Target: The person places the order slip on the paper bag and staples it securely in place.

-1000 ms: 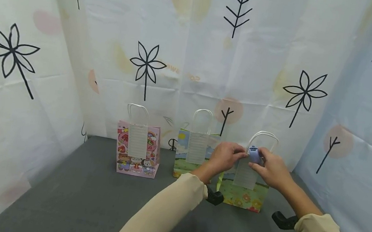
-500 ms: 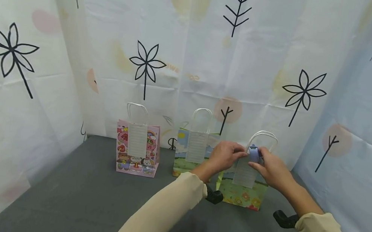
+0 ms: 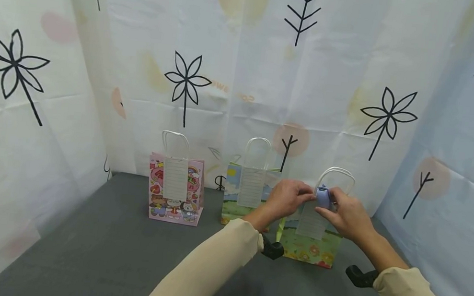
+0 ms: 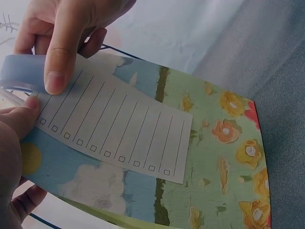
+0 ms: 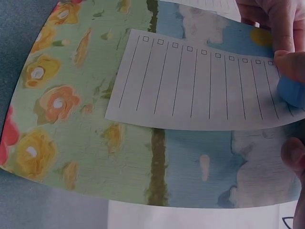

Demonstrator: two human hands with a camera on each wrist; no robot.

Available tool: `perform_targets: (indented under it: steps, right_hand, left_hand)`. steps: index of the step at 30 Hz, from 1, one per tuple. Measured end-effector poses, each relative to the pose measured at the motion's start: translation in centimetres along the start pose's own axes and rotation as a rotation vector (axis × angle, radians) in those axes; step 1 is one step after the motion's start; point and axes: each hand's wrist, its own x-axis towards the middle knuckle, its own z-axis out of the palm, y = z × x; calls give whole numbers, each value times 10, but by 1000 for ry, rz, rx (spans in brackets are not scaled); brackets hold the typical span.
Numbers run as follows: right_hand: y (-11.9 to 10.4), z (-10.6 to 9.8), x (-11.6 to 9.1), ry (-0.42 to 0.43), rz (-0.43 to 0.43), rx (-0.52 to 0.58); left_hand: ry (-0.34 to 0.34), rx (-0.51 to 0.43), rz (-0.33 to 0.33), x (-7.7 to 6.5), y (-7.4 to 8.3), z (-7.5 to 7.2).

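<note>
My right hand (image 3: 349, 216) grips a small light-blue stapler (image 3: 323, 198) at the top edge of a green-and-blue paper gift bag (image 3: 310, 252) with painted flowers. A lined checklist sheet (image 4: 114, 119) with small boxes lies against the bag's front, its top end under the stapler. My left hand (image 3: 285, 197) pinches the bag's top edge beside the stapler, thumb in front on the sheet's corner and fingers behind the bag. White handles (image 3: 338, 170) rise above both hands. In the right wrist view the stapler (image 5: 291, 90) sits over the upper end of the sheet.
A pink cartoon gift bag (image 3: 173, 211) stands at the left, and another landscape gift bag (image 3: 230, 210) stands in the middle, partly behind my left arm. Both carry a checklist sheet on the front. A patterned curtain (image 3: 245, 71) encloses the dark grey table (image 3: 121, 261).
Hardly anything moves. Both hands stay at the bag's top edge with the stapler, which shifts only slightly along with small camera motion.
</note>
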Motion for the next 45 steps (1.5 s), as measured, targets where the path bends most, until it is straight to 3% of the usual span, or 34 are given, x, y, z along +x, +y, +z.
perform_targets:
  steps: [5, 9, 16, 28, 37, 45]
  right_hand:
    - [0, 1, -1, 28, 4, -5]
    - [0, 1, -1, 1, 64, 18]
    - [-6, -1, 1, -78, 186, 173]
    - [-8, 2, 0, -113, 363, 397]
    - [-7, 4, -3, -47, 389, 363]
    - [-8, 3, -3, -34, 350, 306]
  left_hand:
    - [0, 1, 14, 0, 1, -1]
    - [1, 2, 12, 0, 0, 0]
    - [9, -13, -10, 1, 0, 0]
    - [13, -3, 0, 1, 0, 0]
    - [-1, 7, 39, -1, -1, -1]
    - [-2, -10, 22, -1, -1, -1]
